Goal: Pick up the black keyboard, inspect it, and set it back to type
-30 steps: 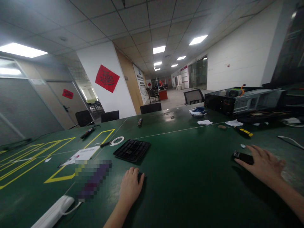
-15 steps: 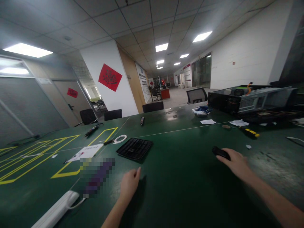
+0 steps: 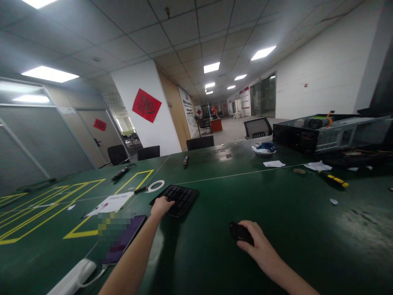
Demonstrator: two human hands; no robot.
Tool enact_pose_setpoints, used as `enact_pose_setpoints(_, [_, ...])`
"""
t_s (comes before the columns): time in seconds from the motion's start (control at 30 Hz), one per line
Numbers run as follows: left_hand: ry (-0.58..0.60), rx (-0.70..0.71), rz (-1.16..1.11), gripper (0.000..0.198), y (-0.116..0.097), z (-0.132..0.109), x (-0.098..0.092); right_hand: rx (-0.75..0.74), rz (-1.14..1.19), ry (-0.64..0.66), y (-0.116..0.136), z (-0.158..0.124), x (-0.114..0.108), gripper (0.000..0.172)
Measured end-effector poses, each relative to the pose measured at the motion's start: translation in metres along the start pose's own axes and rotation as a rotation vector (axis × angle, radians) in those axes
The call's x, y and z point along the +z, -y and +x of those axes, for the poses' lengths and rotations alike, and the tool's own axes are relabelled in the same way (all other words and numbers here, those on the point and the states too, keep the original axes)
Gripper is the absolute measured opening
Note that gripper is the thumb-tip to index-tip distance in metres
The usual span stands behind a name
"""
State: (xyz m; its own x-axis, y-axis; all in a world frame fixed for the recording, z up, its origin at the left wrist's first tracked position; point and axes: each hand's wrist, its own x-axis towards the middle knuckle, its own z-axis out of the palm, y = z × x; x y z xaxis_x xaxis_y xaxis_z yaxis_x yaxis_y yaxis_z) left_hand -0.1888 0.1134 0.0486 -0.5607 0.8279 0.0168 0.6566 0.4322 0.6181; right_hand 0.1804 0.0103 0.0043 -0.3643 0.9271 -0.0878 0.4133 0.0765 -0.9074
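Lower right, the right hand (image 3: 257, 241) is clasping a black object (image 3: 240, 233); centrally, the left hand (image 3: 161, 207) is overlapping a black tray (image 3: 186, 197), fingers' hold unclear. Upper left, a red poster (image 3: 146, 105) is bearing illegible writing.

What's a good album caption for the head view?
Right hand holds a black object; left hand at a black tray on a green table.

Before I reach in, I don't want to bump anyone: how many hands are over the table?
2: the left hand at the black tray's near left side, and the right hand holding a small black object. No others show.
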Motion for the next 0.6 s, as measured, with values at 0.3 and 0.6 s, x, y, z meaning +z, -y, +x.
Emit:
enact_pose_setpoints(0.3, [0.099, 0.102, 0.272, 0.015, -0.019, 0.001, 0.002, 0.008, -0.035, 0.015, 0.012, -0.003, -0.002, 0.036])
enact_pose_setpoints(0.6, [0.305, 0.463, -0.253, 0.038, -0.043, -0.133, 0.045, -0.094, -0.006, -0.045, -0.006, 0.002, 0.001, 0.048])
